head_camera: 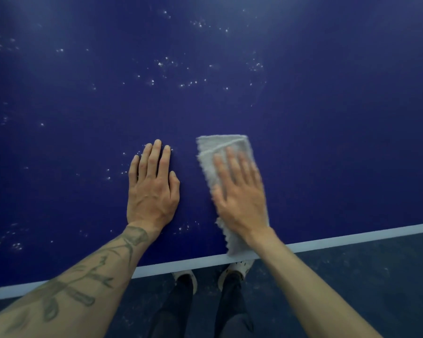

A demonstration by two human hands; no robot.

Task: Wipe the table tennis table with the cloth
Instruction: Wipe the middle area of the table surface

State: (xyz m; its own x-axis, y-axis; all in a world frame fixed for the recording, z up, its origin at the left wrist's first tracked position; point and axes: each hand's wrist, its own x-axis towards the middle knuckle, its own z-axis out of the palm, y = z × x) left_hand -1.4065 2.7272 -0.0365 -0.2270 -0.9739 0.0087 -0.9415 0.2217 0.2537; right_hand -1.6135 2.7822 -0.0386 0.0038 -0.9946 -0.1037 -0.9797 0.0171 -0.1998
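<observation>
Folded grey cloth [219, 148] under flat, released right grip [240, 194]; released left grip [153, 189] on table [327, 142]

Table [303, 93]: dark blue playing surface with a pale line [352, 236] along the near edge; small white specks [188, 84] scattered over the far and left areas.
Cloth [220, 145]: light grey, folded, lying flat on the table, its near end reaching the pale line.
Right hand [239, 191]: flat on the cloth, fingers [232, 162] straight and spread; blurred.
Left hand [152, 189]: flat on the bare table just beside the cloth, fingers together; forearm tattooed.
Below the table edge: dark floor [364, 276], two light shoes [186, 276], dark trouser legs.
</observation>
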